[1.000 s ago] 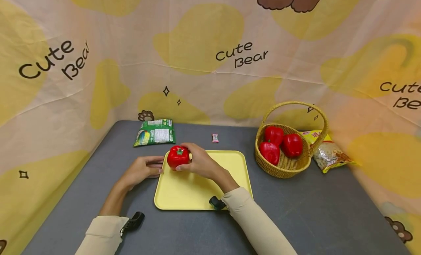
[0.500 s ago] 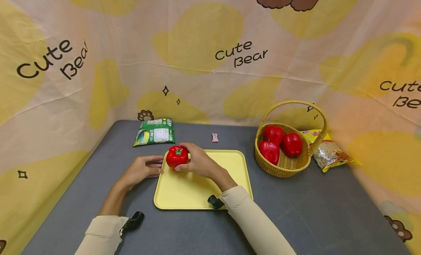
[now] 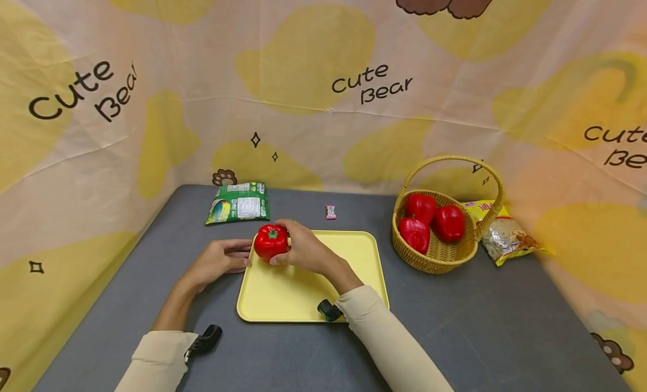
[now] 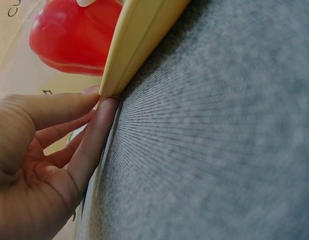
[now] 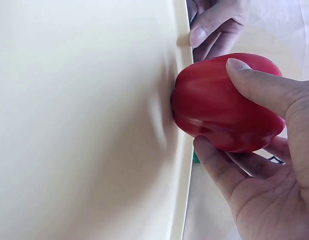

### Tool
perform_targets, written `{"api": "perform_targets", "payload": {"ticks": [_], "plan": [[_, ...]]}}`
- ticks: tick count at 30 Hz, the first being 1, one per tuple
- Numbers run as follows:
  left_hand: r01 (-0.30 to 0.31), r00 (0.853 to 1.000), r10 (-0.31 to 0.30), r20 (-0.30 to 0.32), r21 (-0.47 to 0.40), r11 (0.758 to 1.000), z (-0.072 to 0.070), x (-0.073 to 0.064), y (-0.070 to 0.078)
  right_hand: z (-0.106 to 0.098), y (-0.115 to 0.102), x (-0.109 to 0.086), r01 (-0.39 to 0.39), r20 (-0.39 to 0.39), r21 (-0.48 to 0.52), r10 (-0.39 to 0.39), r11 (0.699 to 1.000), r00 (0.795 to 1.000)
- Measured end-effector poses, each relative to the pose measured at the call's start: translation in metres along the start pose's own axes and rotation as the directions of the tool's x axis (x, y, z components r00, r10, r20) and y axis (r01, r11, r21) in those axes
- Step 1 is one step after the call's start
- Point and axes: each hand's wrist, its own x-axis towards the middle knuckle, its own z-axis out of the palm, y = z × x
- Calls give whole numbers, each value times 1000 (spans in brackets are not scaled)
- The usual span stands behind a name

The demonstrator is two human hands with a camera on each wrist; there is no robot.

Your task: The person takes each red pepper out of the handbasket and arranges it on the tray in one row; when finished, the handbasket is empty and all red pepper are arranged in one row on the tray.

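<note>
On tray (image 3: 354,279), pepper (image 3: 271,241) inside grip (image 3: 303,250).

A grey surface (image 3: 455,324) carries a yellow tray (image 3: 303,294) at its middle. Behind the tray's left corner lies a green packet (image 3: 237,203), behind it a small pink sweet (image 3: 331,212). Right of the tray stands a wicker basket (image 3: 440,257), with a yellow snack bag (image 3: 505,235) just beyond it.

right hand (image 3: 303,251) holds red pepper (image 3: 271,242) | yellow tray (image 3: 323,285) | left hand (image 3: 217,261) at tray edge
</note>
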Motion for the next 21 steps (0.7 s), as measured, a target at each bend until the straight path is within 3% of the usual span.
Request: {"api": "perform_targets", "payload": {"ticks": [21], "plan": [[-2,1000,2,-4,22,1000,0,1,0,-2,0,-1,-18,14,-13,18,1000,1000]]}}
